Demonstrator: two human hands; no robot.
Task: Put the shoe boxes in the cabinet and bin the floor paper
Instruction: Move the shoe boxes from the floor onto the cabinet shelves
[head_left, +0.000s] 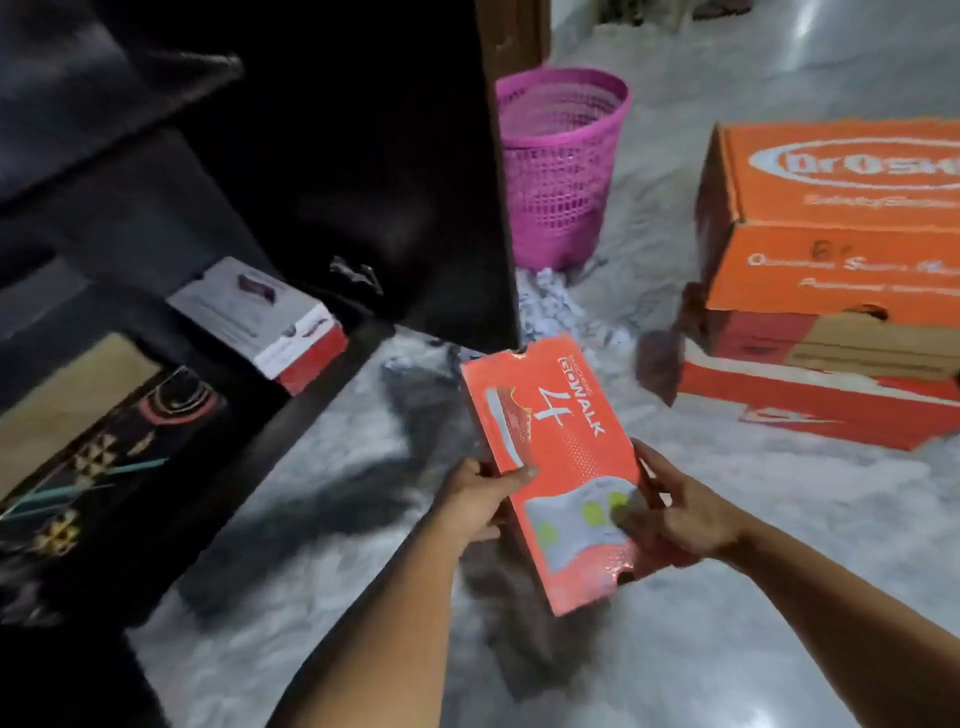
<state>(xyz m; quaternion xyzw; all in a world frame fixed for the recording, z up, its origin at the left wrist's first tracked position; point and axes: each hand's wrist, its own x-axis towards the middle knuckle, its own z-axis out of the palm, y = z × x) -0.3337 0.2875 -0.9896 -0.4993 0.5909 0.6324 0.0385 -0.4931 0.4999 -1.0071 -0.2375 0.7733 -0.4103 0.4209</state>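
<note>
The left hand (480, 501) and the right hand (675, 514) hold one red shoe box (558, 467) marked "GOWALK 4" by its two long sides, above the floor (727, 597). One white and red box (270, 322) stands in the dark cabinet (260, 182), two orange boxes (831, 270) are stacked at the right, and crumpled paper (550, 306) lies beside one pink basket (558, 161).

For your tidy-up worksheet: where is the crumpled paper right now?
In the head view, the crumpled paper lies on the floor at centre, at the foot of the pink basket.
</note>
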